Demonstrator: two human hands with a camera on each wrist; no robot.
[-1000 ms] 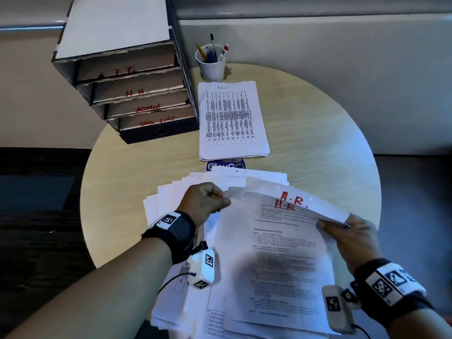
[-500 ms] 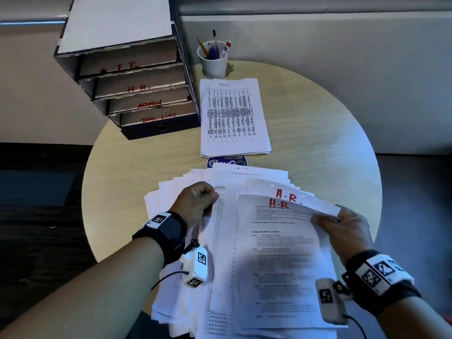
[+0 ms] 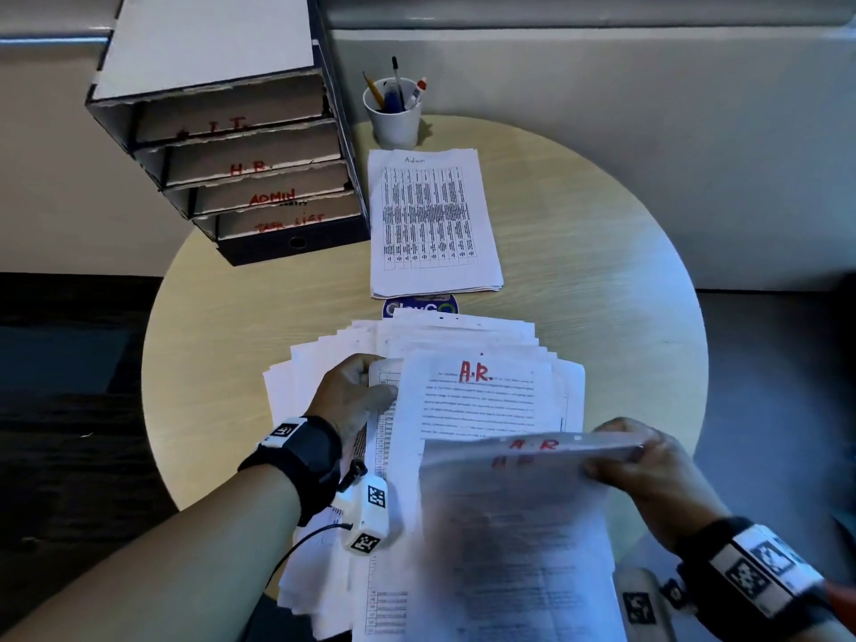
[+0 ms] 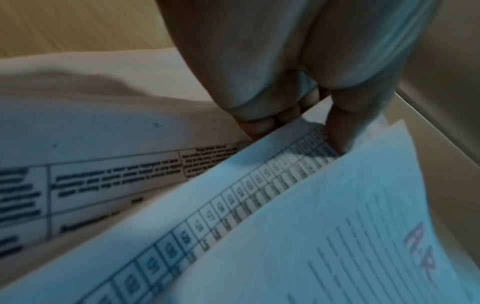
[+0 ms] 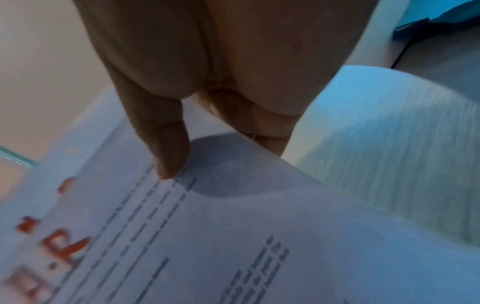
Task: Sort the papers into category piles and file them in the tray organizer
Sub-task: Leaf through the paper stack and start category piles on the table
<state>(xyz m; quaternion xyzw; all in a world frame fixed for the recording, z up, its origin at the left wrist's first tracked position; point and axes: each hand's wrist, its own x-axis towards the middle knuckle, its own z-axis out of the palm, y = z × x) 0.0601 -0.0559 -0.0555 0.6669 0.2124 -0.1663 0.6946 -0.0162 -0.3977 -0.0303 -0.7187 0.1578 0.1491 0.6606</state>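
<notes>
A fanned stack of white papers [image 3: 324, 377] lies on the round table near me. My left hand [image 3: 359, 393] pinches the left edge of a table-printed sheet [image 4: 233, 195] in that stack, thumb [image 4: 340, 131] on top. My right hand [image 3: 648, 465] grips the right edge of a few sheets marked H.R. in red [image 3: 509, 525] and holds them lifted and blurred, thumb [image 5: 166, 148] pressed on top. Below them lies a sheet with red "A.R." lettering [image 3: 477, 400]. A tray organizer [image 3: 241, 178] with slots labelled I.T., H.R., ADMIN and TASK LIST stands at the back left.
A sorted pile headed Admin [image 3: 431, 224] lies right of the organizer. A white cup of pens [image 3: 393, 113] stands behind it. A round blue sticker [image 3: 419, 308] peeks out between the piles. Bare tabletop [image 3: 602, 271] shows at right, and dark floor lies beyond the left edge.
My right hand has pulled the H.R. sheets toward me and lifted them, uncovering the sheet with red lettering beneath. My left hand has kept its pinch on the stack's left side.
</notes>
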